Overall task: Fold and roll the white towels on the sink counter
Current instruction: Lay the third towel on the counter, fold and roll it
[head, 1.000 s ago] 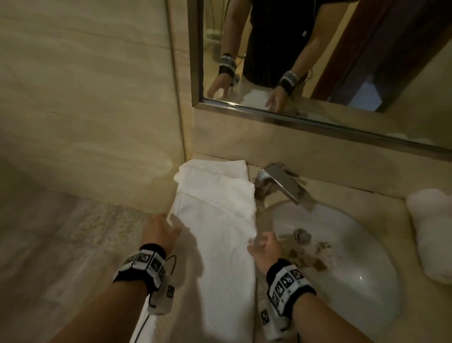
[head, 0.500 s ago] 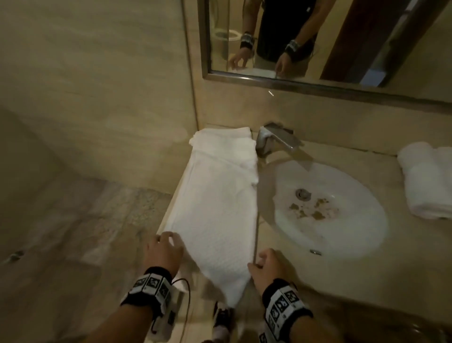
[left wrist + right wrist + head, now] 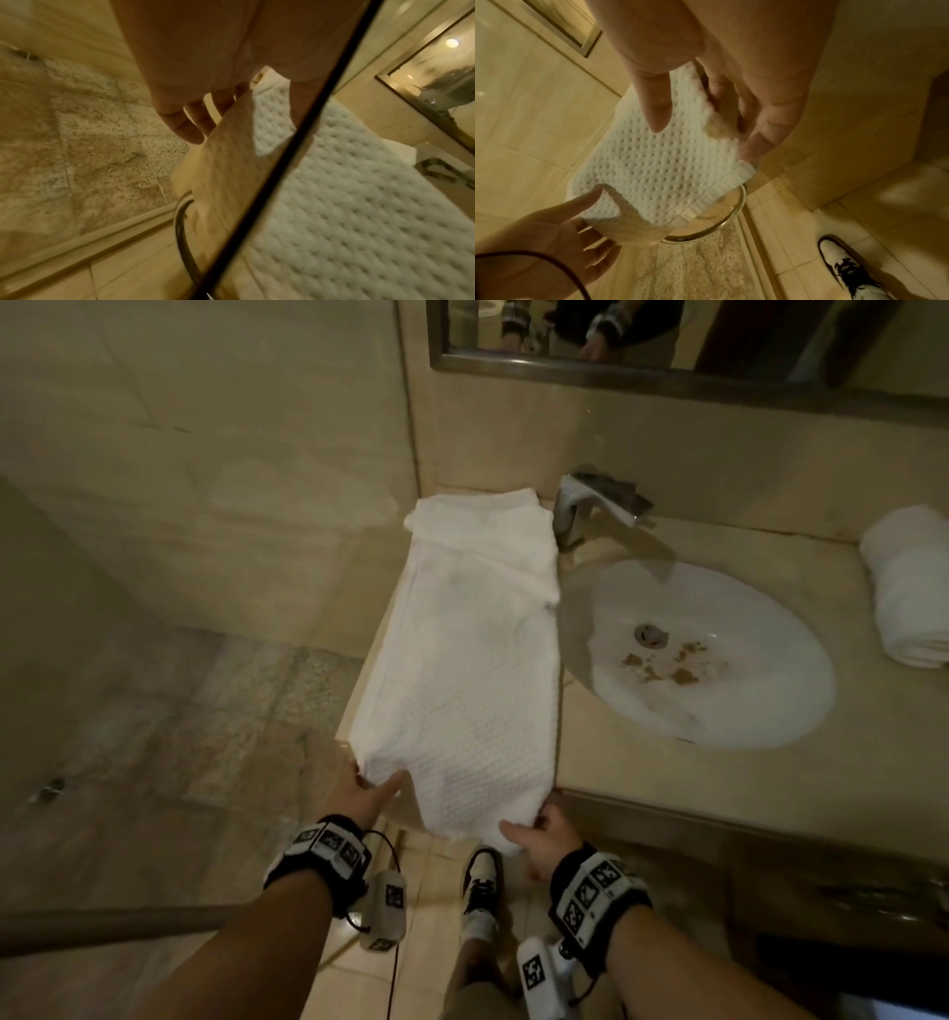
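Observation:
A long white waffle-weave towel (image 3: 462, 660) lies lengthwise on the counter (image 3: 667, 778), left of the sink, with its near end hanging over the front edge. My left hand (image 3: 377, 780) holds the near left corner, thumb on top and fingers (image 3: 180, 125) underneath the towel (image 3: 347, 203). My right hand (image 3: 529, 824) pinches the near right corner. In the right wrist view its thumb lies on the towel (image 3: 654, 166) with its fingers (image 3: 757, 146) below, and my left hand (image 3: 552, 233) shows at the other corner. A second white towel (image 3: 909, 593) lies rolled at the far right.
The white sink basin (image 3: 719, 706) holds brown specks near the drain. A chrome faucet (image 3: 590, 505) stands just right of the towel's far end. A mirror (image 3: 667, 331) hangs above, a wall sits at the left, and my shoe (image 3: 482, 880) is on the floor tiles below.
Both hands slid back along the towel's sides from its middle to the near end. They now hold its two near corners over the counter's front edge.

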